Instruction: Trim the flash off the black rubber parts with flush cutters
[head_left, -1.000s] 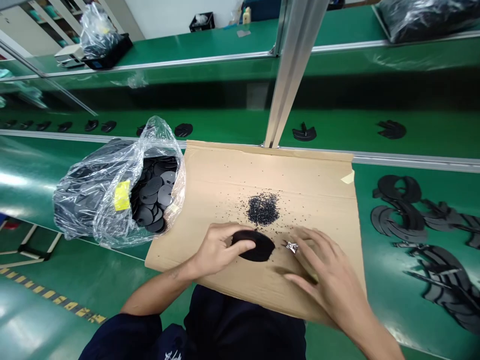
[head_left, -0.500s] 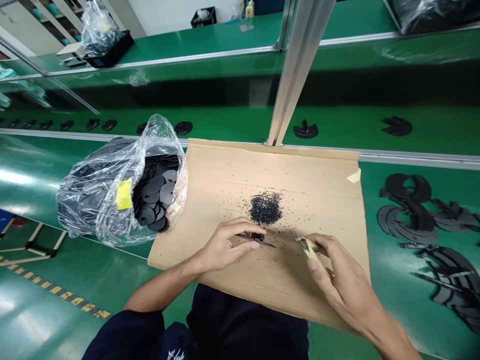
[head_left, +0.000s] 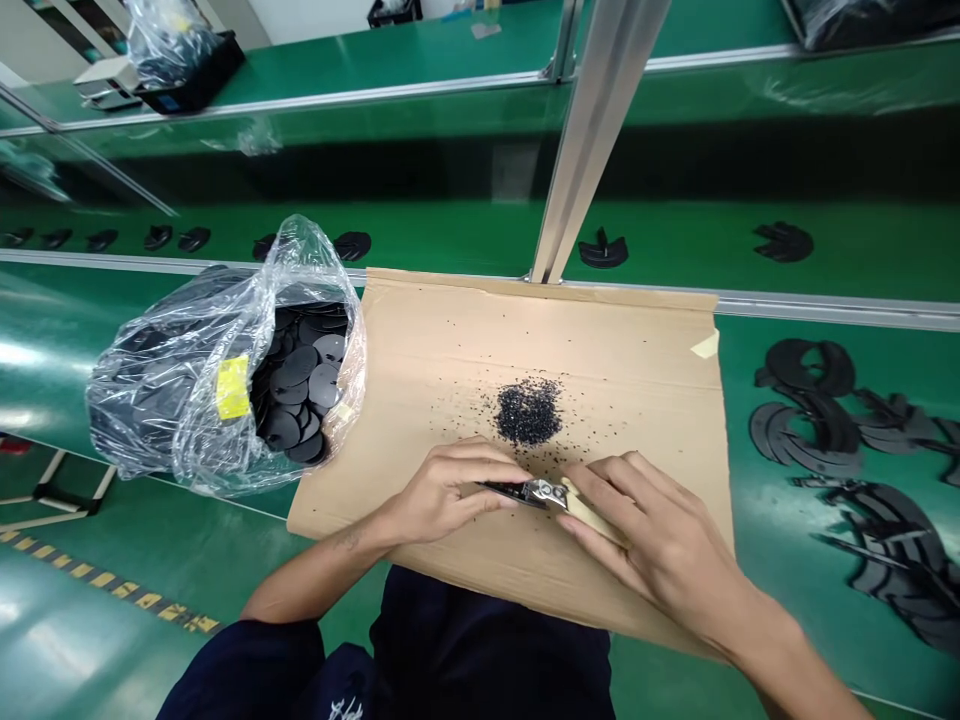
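Observation:
My left hand (head_left: 442, 492) pinches a thin black plastic disc (head_left: 504, 489) edge-on over a sheet of brown cardboard (head_left: 600, 340). My right hand (head_left: 645, 535) grips a small pair of cutters (head_left: 551, 493) with cream handles, and its metal jaws meet the disc's edge. A small heap of black trimmings (head_left: 529, 412) lies on the cardboard just beyond both hands.
A clear plastic bag (head_left: 217, 370) full of black discs lies open at the left. Black fan-shaped parts (head_left: 840, 440) are spread on the green bench at right. More black parts (head_left: 604, 252) sit on the conveyor belt behind a metal post (head_left: 592, 130).
The disc went from lying flat under my left hand to being held edge-on. My right hand picked up the cutters and moved left until the jaws reached the disc.

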